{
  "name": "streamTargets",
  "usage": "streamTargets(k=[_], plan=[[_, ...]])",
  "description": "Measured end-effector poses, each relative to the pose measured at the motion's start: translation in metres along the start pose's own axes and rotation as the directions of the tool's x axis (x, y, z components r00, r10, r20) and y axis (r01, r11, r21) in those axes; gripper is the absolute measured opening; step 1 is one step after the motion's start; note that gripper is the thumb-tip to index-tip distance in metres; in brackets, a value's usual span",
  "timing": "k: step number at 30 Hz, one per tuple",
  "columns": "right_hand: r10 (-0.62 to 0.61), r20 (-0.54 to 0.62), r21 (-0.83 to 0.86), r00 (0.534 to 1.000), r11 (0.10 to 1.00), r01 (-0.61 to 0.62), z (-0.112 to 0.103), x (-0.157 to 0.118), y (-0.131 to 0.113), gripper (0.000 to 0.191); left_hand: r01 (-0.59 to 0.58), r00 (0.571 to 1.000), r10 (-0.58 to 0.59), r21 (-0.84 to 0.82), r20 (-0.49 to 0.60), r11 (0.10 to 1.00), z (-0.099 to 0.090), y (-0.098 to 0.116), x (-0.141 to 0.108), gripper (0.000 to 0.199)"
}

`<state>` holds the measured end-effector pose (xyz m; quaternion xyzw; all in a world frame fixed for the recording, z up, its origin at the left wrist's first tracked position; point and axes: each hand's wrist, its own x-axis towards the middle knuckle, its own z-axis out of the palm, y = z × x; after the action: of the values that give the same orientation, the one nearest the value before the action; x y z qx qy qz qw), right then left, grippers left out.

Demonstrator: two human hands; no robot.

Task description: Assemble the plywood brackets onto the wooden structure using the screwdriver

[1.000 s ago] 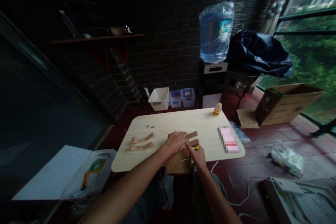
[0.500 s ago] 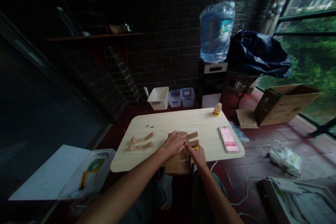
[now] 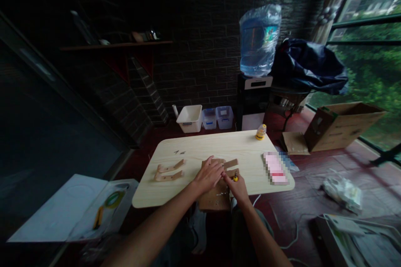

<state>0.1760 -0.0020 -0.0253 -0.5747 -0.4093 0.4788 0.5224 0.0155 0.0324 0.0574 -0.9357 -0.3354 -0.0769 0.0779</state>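
Note:
My left hand [image 3: 210,174] lies on a brown board [image 3: 214,200] at the table's near edge, its fingers together over small wooden pieces. My right hand [image 3: 236,186] is closed around a tool with a yellow part [image 3: 235,178], its fingertips touching those of my left hand. Light wooden strips [image 3: 232,163] stick out just beyond my hands. What my left fingers press on is too small to make out. A wooden assembly with two angled arms [image 3: 169,172] rests on the left of the pale table [image 3: 200,144]. Two small dark pieces [image 3: 179,152] lie behind it.
A yellow-based clear bottle [image 3: 260,132] stands at the table's back right corner, and a pink blurred item [image 3: 276,168] lies at the right edge. An open white case [image 3: 115,204] is at the left. Tubs [image 3: 190,120] and a water dispenser [image 3: 254,100] stand behind.
The whole view has shifted slightly down and to the right. My hands keep nearly the same pose on the board, with fingertips still together.

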Motion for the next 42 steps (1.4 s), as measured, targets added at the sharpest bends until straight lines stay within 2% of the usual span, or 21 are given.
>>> streamTargets(k=[9,25,35,42], plan=[[-0.016,0.004,0.051,1.0,0.999,0.016,0.002,-0.004,-0.006,0.049,0.016,1.0,-0.016,-0.048,-0.009,0.999,0.004,-0.001,0.0,0.01],[-0.092,0.164,0.008,0.982,0.996,0.092,-0.004,0.002,-0.011,0.053,0.024,1.0,-0.024,-0.104,0.004,0.994,0.009,-0.002,0.003,0.012],[-0.091,0.18,-0.054,0.979,0.993,0.102,-0.005,0.004,-0.011,0.057,0.029,1.0,-0.029,-0.102,0.007,0.994,0.01,-0.003,0.003,0.016],[-0.065,0.135,0.005,0.989,0.998,0.065,-0.003,0.002,-0.007,0.057,0.035,0.999,-0.033,-0.08,0.027,0.996,0.011,-0.006,0.001,0.019]])
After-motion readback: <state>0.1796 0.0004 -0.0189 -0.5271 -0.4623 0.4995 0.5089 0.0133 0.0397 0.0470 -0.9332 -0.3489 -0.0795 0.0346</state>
